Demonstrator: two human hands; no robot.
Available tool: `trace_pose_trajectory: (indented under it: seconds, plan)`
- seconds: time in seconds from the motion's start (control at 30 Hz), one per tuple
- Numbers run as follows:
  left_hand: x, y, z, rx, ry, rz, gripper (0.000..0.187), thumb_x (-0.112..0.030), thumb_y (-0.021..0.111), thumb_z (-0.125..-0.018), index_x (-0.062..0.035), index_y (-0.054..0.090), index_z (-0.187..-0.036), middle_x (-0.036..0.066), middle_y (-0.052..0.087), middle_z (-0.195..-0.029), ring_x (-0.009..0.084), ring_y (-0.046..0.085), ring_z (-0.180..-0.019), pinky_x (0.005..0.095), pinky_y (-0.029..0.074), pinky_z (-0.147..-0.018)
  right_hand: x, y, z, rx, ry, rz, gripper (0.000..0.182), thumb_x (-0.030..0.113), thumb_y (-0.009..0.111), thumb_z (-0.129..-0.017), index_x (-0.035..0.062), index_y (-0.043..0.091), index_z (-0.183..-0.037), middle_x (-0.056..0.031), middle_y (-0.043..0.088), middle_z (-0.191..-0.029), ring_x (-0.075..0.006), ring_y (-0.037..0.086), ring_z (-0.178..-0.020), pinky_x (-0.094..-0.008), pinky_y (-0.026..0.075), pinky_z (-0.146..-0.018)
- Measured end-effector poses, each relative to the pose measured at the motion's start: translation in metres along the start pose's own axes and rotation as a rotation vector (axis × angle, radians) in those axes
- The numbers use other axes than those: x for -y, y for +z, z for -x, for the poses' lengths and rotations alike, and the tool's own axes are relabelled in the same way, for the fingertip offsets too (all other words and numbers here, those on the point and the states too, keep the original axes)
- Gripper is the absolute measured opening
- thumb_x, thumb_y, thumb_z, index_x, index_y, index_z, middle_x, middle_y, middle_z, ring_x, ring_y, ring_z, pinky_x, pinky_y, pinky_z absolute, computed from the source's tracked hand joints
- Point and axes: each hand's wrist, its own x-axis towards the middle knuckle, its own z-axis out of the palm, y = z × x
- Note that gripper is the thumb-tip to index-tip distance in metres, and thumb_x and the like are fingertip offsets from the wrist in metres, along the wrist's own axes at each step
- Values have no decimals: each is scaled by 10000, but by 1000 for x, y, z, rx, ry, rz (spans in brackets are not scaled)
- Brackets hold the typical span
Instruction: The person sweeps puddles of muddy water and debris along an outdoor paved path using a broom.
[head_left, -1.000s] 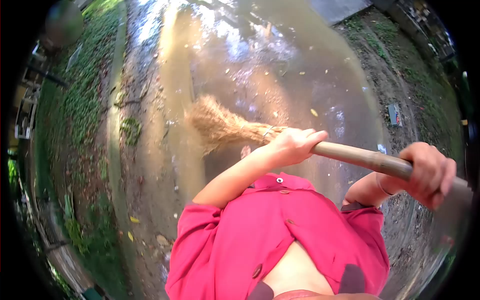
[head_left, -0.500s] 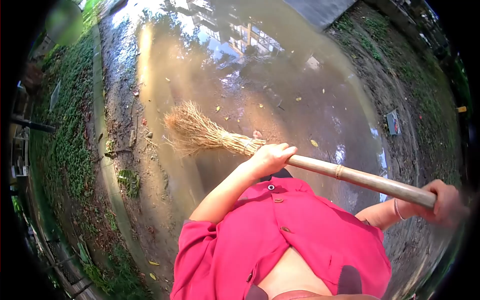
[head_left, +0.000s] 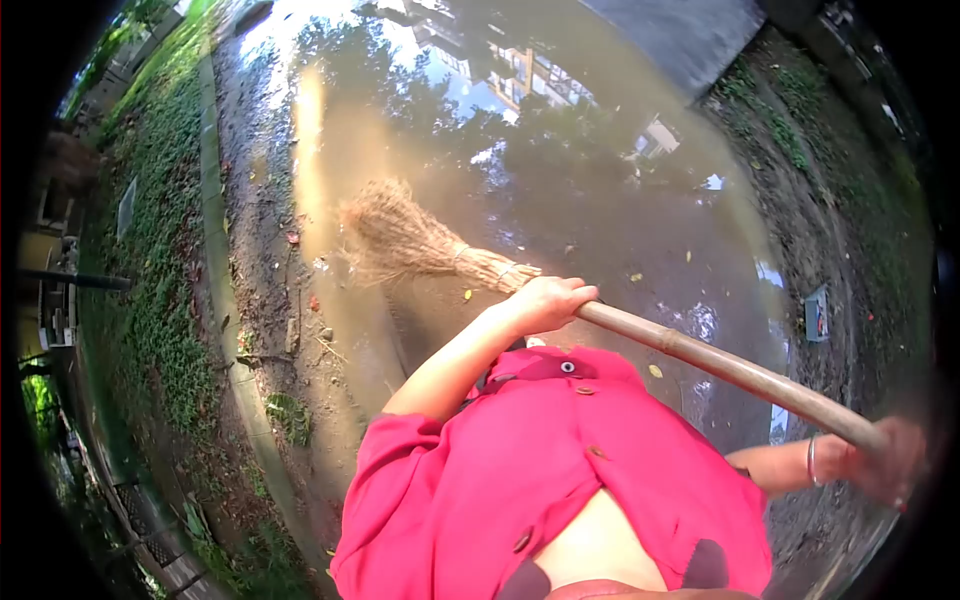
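A broom (head_left: 400, 240) of bound straw twigs on a bamboo pole slants across the head view, its bristles over the muddy water at the left. My left hand (head_left: 550, 303) is closed round the pole just behind the bound twigs. At the pole's far end on the right, my right hand (head_left: 888, 460) is closed about the butt; it is blurred, and a bracelet (head_left: 812, 460) circles its wrist. The bamboo handle (head_left: 730, 365) runs in front of my pink shirt (head_left: 560, 450).
Brown puddle water (head_left: 600, 220) covers the path and reflects trees and a building. A low kerb (head_left: 215, 220) borders green plants at the left. Grey paving (head_left: 690, 40) lies at the top right, and a small box-like object (head_left: 816, 314) sits on the right-hand mud. Yellow leaves float nearby.
The ground has slid down and right in view, with floating leaves now closer to me. The bristles are slightly higher in view, and my right hand has dropped with the pole's end.
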Motion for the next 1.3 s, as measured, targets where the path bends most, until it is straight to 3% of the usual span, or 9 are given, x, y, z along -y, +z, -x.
trace_pose_trajectory:
  seconds: [0.37, 0.47, 0.63, 0.73, 0.93, 1.03, 1.1, 1.23, 1.3]
  plan:
    - [157, -4, -202, 453, 489, 215, 182, -66, 571, -698, -82, 496, -862, 93, 524, -781, 318, 575, -658, 420, 460, -580, -54, 59, 56, -99, -649, 750, 232, 28, 607, -600, 49, 422, -738, 10, 422, -546, -68, 461, -474, -165, 387, -515]
    - [161, 5, -245, 506, 582, 258, 180, -55, 564, -690, -92, 500, -854, 96, 509, -758, 318, 570, -700, 427, 455, -630, -82, 119, 91, -183, -723, 1072, 154, 43, 510, -667, 29, 417, -789, 14, 374, -520, -83, 362, -445, -186, 321, -530]
    - [106, 59, -319, 646, 814, 321, 232, -282, 630, -715, -132, 506, -841, 47, 564, -722, 279, 589, -687, 417, 452, -640, -122, 167, 131, -309, -838, 1531, 271, 107, 477, -679, 166, 292, -489, 40, 291, -432, -87, 331, -430, -218, 300, -527]
    - [77, 114, -346, 686, 1009, 320, 213, -254, 610, -716, -123, 514, -853, 42, 565, -721, 257, 594, -715, 400, 439, -675, -150, 158, 143, -186, -837, 1231, 336, 124, 486, -735, 166, 250, -499, 29, 265, -448, -94, 311, -442, -208, 289, -520]
    - [32, 196, -416, 906, 1173, 349, 146, -168, 583, -728, -107, 540, -853, 68, 580, -807, 263, 576, -872, 411, 416, -761, -226, 127, 142, -701, -1444, 3030, 82, 120, 543, -838, 57, 532, -786, -12, 450, -640, -142, 457, -597, -278, 386, -525]
    - [13, 241, -442, 960, 1208, 428, 166, -171, 599, -718, -100, 553, -860, 72, 586, -827, 268, 572, -888, 413, 415, -779, -269, 117, 114, -747, -1480, 1962, 146, 87, 540, -839, 68, 490, -703, 6, 430, -620, -121, 431, -541, -238, 378, -517]
    - [16, 272, -452, 998, 1215, 487, 176, -177, 611, -709, -96, 560, -856, 76, 589, -837, 272, 570, -897, 415, 415, -791, -274, 105, 129, -719, -1241, 2033, 180, 78, 541, -828, 85, 472, -662, 12, 439, -593, -101, 442, -524, -219, 369, -502]
    - [67, 324, -477, 1090, 1064, 409, 195, -160, 635, -650, -88, 599, -827, 89, 605, -877, 286, 565, -913, 402, 417, -823, -293, 37, 126, -1439, -1366, 2543, 201, 254, 562, -821, 71, 555, -741, -9, 456, -603, -180, 507, -599, -327, 429, -565]
    - [131, 338, -488, 1180, 884, 323, 227, -131, 637, -606, -90, 619, -828, 99, 613, -892, 293, 563, -922, 391, 421, -825, -286, -34, 88, -1287, -1265, 2027, 377, 79, 440, -831, 162, 222, -535, 14, 247, -496, -97, 279, -470, -230, 275, -516]
